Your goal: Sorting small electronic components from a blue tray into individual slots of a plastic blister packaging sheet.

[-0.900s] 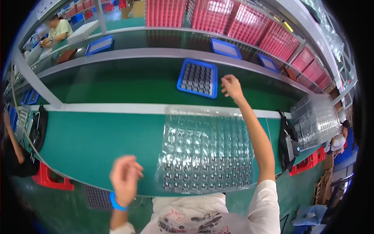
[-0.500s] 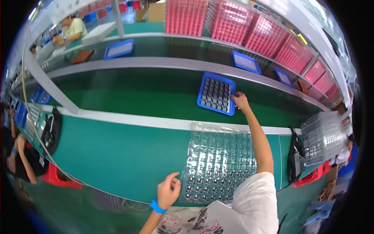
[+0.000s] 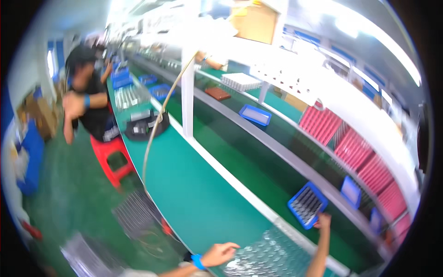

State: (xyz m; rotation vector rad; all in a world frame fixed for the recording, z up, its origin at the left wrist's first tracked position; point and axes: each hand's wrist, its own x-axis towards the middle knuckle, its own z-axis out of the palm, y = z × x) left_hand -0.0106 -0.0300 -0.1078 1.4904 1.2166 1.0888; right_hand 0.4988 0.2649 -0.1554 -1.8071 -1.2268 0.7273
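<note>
Your R hand [image 3: 324, 220] has its grip on blue tray [image 3: 298, 215], 4 o'clock; L hand [image 3: 220, 255], 6 o'clock, grip loose, empty, nr clear sheet [image 3: 272, 254].

My left hand [image 3: 220, 255] sits at bottom centre, fingers pointing right, loosely extended and slightly bent, grip relaxed. Left forearm [image 3: 180, 271] comes in low from the bottom edge, nearly flat, sloping gently up to the wrist. My right hand [image 3: 324, 221] is higher, lower right of frame, fingers bent and aimed left; blur hides how tightly they close. Right forearm [image 3: 319, 256] rises steeply from the bottom edge, near upright. Hands well apart.
</note>
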